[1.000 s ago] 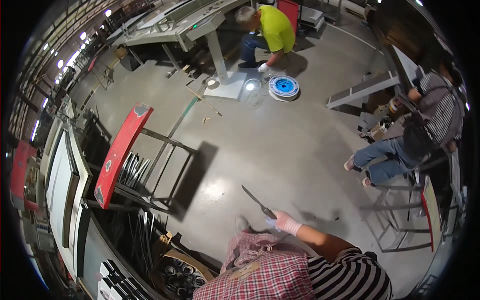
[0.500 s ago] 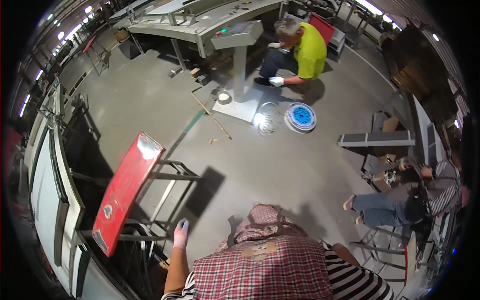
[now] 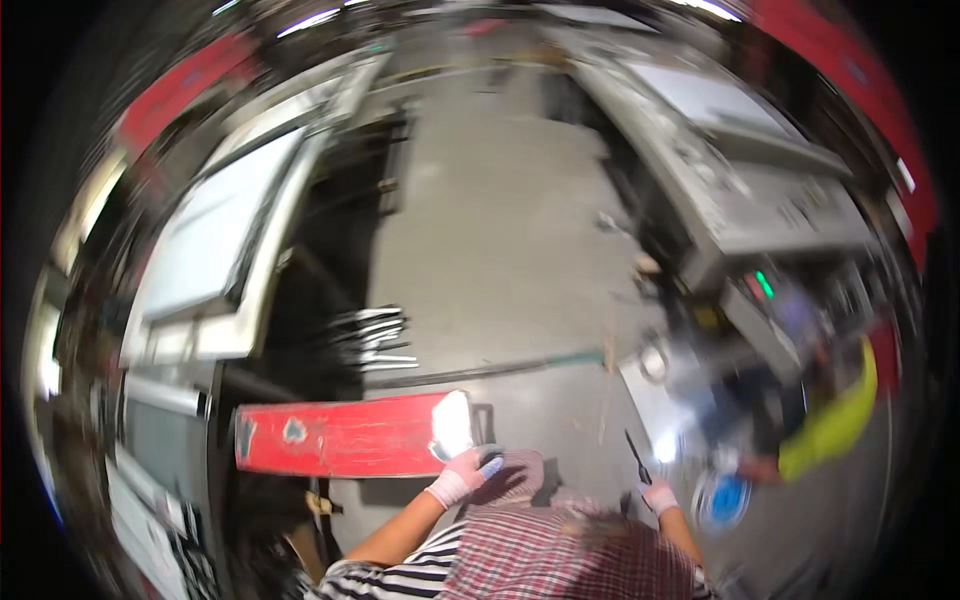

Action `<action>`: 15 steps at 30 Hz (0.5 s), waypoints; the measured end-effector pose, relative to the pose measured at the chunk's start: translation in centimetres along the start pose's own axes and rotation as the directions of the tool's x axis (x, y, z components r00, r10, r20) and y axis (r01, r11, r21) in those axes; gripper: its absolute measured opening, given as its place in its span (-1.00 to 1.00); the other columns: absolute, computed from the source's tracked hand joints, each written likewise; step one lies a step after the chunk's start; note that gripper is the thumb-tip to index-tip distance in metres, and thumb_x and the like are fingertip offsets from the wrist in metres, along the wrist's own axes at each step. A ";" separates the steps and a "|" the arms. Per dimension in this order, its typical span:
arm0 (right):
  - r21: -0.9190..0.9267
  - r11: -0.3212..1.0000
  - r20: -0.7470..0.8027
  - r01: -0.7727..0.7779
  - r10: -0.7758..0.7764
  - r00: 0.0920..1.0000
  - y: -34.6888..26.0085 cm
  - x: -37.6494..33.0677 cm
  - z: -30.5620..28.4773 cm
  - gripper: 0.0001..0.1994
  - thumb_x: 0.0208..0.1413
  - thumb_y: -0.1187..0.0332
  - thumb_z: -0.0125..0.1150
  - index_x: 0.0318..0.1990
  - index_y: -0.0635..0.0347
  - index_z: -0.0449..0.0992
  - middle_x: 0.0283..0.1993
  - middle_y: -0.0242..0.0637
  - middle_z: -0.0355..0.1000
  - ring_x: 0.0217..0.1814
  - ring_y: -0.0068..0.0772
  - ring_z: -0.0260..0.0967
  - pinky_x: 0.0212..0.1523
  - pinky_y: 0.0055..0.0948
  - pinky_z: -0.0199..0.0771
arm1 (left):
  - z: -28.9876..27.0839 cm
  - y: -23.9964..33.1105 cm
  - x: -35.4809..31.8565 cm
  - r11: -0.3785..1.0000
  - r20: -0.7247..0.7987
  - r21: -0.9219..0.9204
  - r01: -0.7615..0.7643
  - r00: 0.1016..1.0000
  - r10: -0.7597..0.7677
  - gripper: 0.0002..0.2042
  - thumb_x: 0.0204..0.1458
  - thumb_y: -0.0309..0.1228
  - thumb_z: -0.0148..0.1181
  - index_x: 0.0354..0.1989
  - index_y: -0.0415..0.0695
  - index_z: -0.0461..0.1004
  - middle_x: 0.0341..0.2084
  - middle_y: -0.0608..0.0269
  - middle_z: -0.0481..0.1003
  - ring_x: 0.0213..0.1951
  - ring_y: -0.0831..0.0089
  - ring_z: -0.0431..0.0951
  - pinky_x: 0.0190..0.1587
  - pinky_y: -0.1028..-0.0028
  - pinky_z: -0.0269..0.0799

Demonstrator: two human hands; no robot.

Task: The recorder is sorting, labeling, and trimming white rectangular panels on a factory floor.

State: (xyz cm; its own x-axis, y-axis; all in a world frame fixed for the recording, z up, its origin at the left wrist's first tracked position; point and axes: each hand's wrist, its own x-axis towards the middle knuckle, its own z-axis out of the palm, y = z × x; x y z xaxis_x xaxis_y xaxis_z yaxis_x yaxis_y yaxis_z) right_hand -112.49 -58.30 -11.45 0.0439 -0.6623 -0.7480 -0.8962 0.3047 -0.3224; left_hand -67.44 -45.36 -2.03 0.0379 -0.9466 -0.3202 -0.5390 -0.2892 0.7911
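The picture is blurred by motion. My left hand (image 3: pixel 462 478), in a white glove with blue fingertips, reaches to the right end of a long red panel (image 3: pixel 340 438) lying flat on a stand; its fingers look stretched out, close under the panel's shiny corner. My right hand (image 3: pixel 658 495), also gloved, is closed around a thin dark blade-like tool (image 3: pixel 636 457) that points up and away. A checked cloth (image 3: pixel 580 560) covers my front at the bottom edge.
White framed panels (image 3: pixel 215 250) lean at the left, with metal bars (image 3: pixel 378 335) sticking out beside them. A long grey machine (image 3: pixel 740 200) runs along the right. A person in a yellow-green top (image 3: pixel 840 420) crouches by a blue round object (image 3: pixel 726 500). Grey concrete floor (image 3: pixel 490 230) lies between.
The view has swung round, so the red panel now lies across just ahead. My left hand has moved up to its right end. My right hand with the dark tool is in sight again.
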 end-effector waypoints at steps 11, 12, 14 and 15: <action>-0.320 0.927 -0.002 0.196 -0.208 0.978 -22.3 30.7 -27.3 -0.48 0.06 -0.05 0.23 -0.19 0.37 0.58 -0.26 0.15 0.55 -0.19 0.07 0.54 -0.16 -0.07 0.50 | -17.4 5.6 34.7 0.994 -0.391 0.022 -0.104 0.914 0.105 -0.54 0.14 -0.09 0.07 0.11 -0.14 0.44 -0.04 -0.07 0.51 0.01 -0.02 0.51 0.11 0.17 0.41; -0.308 0.931 0.012 0.197 -0.203 0.979 -25.6 32.0 -28.8 -0.48 0.06 -0.05 0.23 -0.18 0.36 0.58 -0.26 0.14 0.55 -0.19 0.06 0.54 -0.17 -0.08 0.50 | -18.6 7.3 37.9 0.989 -0.385 -0.002 -0.147 0.913 0.135 -0.53 0.13 -0.08 0.09 0.11 -0.14 0.44 -0.03 -0.06 0.52 0.02 -0.02 0.51 0.11 0.17 0.41; -0.285 0.936 0.038 0.206 -0.204 0.978 -31.2 35.1 -31.3 -0.47 0.06 -0.05 0.22 -0.18 0.36 0.58 -0.26 0.12 0.56 -0.20 0.03 0.54 -0.17 -0.09 0.51 | -22.3 10.4 42.9 0.982 -0.257 -0.012 -0.187 0.950 0.178 -0.51 0.17 -0.08 0.05 0.18 -0.13 0.38 -0.02 -0.06 0.49 0.06 -0.01 0.48 0.13 0.16 0.40; -0.284 0.933 0.056 0.220 -0.213 0.975 -34.0 37.2 -32.6 -0.47 0.07 -0.06 0.22 -0.17 0.35 0.58 -0.26 0.11 0.56 -0.21 0.02 0.54 -0.17 -0.10 0.51 | -23.7 11.1 45.8 0.985 -0.267 -0.013 -0.171 0.950 0.161 -0.51 0.17 -0.08 0.05 0.18 -0.13 0.38 -0.02 -0.06 0.49 0.06 -0.01 0.48 0.13 0.16 0.40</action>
State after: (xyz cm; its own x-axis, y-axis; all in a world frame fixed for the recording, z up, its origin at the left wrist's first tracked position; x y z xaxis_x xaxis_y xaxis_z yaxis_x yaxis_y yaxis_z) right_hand -94.81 -115.62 -9.42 0.2587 -0.6729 -0.6930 -0.9520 -0.0560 -0.3010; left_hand -51.72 -95.29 4.51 0.1738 -0.9841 -0.0373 -0.5263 -0.1248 0.8411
